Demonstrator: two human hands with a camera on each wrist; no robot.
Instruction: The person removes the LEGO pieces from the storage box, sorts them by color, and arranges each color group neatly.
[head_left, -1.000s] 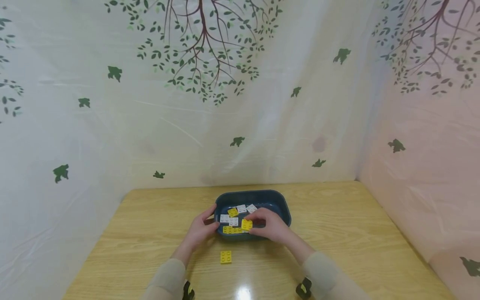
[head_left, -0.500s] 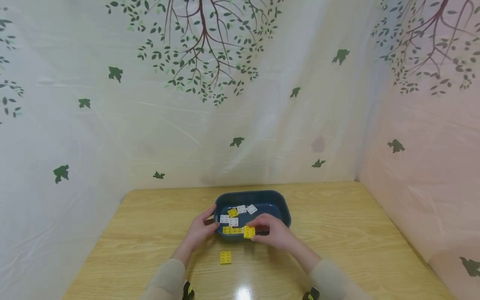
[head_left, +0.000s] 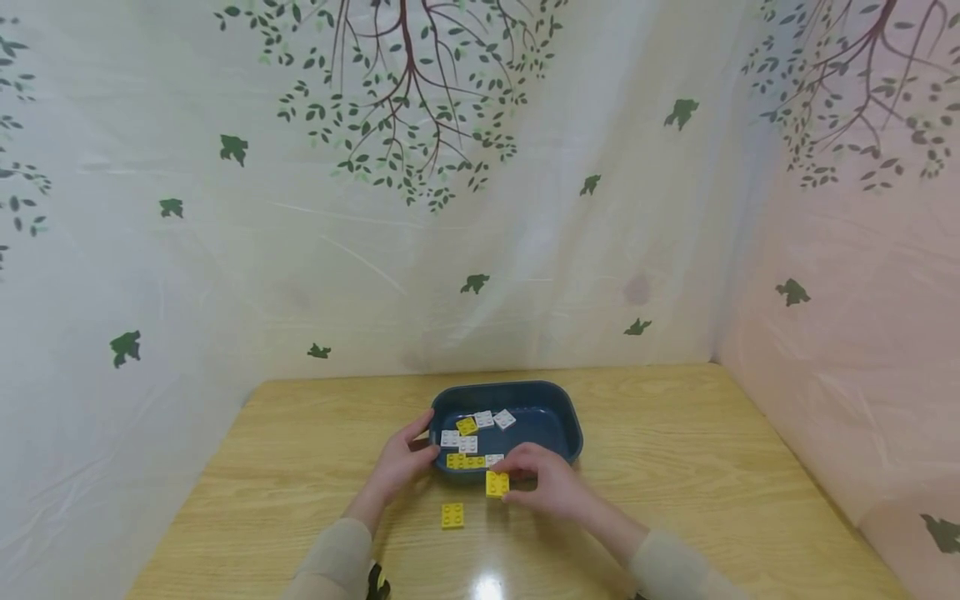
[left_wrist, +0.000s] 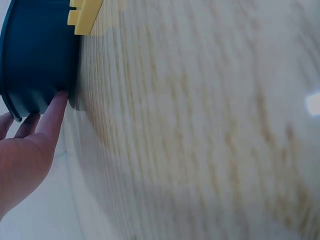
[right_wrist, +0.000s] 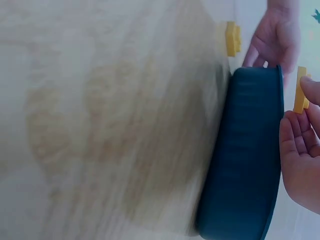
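Note:
A dark blue plastic box (head_left: 551,427) stands on the table with several white and yellow toy bricks lying in its left half. My left hand (head_left: 402,461) rests against its left end, thumb and fingers mostly straight; the left wrist view shows fingertips at the box wall (left_wrist: 42,60). My right hand (head_left: 551,485) pinches a yellow toy brick (head_left: 497,485) between thumb and fingers, over the box's near rim, studs up. In the right wrist view this brick (right_wrist: 300,90) is above rim height. Another yellow brick (head_left: 452,516) lies on the table in front of the box.
The wooden table (head_left: 322,433) meets a pale curtain (head_left: 375,292) printed with leaves at the back. Pinkish curtain (head_left: 847,350) hangs along the right side. Inside the box, a white brick (head_left: 494,460) sits near the front wall, partly covered by the right hand.
My right hand has lifted the yellow brick out of the box and drawn it toward me, over the near rim. The left hand has stayed at the box's left end.

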